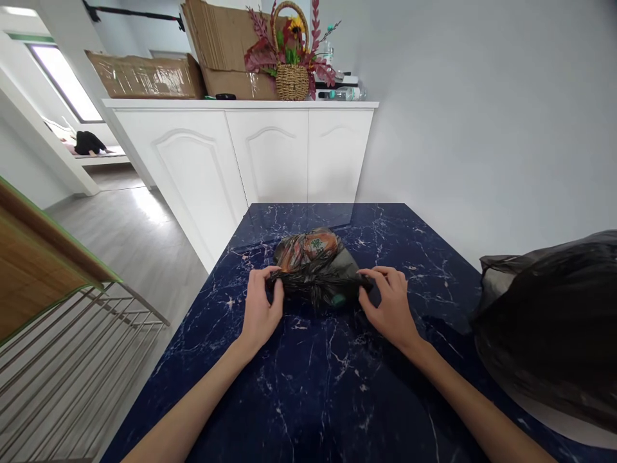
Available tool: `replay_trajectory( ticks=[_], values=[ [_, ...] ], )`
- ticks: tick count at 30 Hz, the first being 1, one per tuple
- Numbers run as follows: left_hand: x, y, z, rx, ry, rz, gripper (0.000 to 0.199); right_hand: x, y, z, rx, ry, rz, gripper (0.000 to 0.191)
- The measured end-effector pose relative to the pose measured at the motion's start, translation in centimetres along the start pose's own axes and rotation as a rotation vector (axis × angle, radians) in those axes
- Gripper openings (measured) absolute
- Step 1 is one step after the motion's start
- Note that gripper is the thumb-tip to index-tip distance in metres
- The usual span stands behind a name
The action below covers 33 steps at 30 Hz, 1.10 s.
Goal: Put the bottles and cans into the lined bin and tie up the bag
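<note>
A thin black plastic bag lies on the dark blue marbled table. Through its film show orange and red packaging with a green mark, and a greenish patch nearer me; what exactly is inside I cannot make out. My left hand pinches the left end of the bag's gathered edge between thumb and fingers. At the opposite end, my right hand pinches the same edge. Between both hands the edge is stretched sideways in a crumpled band.
A larger black plastic bag over a pale container stands at the table's right. Behind is a white cabinet bearing cardboard boxes, a flower basket and bottles. A metal rack is at left; a person's legs show far off.
</note>
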State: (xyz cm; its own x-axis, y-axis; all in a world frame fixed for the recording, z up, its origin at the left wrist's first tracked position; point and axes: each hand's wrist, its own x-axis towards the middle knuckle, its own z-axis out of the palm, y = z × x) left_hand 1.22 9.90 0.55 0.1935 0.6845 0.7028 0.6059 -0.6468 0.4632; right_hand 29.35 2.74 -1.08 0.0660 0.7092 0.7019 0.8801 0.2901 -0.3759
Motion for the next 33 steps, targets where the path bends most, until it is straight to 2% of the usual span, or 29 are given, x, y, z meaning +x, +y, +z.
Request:
replay_trajectory(
  ticks=[3,6,8,11,15,19,21,24,26,28,33],
  values=[
    [-0.3,0.6,0.2,-0.012,-0.082,0.047,0.038,-0.3,-1.9,-0.1,0.046,-0.080,-0.150,0.042],
    [-0.5,0.8,0.2,-0.025,-0.101,0.074,0.023,-0.7,-3.5,0.2,0.064,-0.141,-0.238,0.047],
    [-0.4,0.6,0.1,-0.043,-0.081,0.069,0.012,-0.9,-3.8,0.5,0.084,-0.155,-0.251,0.038],
    [-0.1,0.1,-0.1,-0.079,-0.017,0.021,0.011,-1.1,-3.6,0.7,0.124,-0.163,-0.259,0.027],
    [0.4,-0.4,-0.4,-0.143,0.048,-0.064,0.015,-1.1,-3.2,0.7,0.169,-0.158,-0.248,0.033],
    [0.6,0.1,-0.7,-0.223,0.029,-0.058,0.016,-0.9,-3.6,0.9,0.129,-0.133,-0.220,0.044],
    [0.5,0.7,-0.7,-0.265,-0.016,-0.032,0.016,-0.8,-3.9,1.1,0.089,-0.143,-0.236,0.038],
    [0.3,1.8,-0.6,-0.316,-0.084,-0.028,0.018,-0.8,-4.2,1.3,0.082,-0.150,-0.263,0.013],
    [0.2,2.0,-0.6,-0.335,-0.087,-0.069,0.021,-0.8,-4.1,1.4,0.098,-0.158,-0.282,0.004],
    [0.3,1.8,-0.6,-0.344,-0.046,-0.151,0.026,-1.0,-3.9,1.2,0.117,-0.179,-0.314,0.005],
    [1.0,-0.9,-0.8,-0.383,0.129,-0.433,0.037,-1.2,-3.2,0.7,0.159,-0.259,-0.429,0.006]
  ],
)
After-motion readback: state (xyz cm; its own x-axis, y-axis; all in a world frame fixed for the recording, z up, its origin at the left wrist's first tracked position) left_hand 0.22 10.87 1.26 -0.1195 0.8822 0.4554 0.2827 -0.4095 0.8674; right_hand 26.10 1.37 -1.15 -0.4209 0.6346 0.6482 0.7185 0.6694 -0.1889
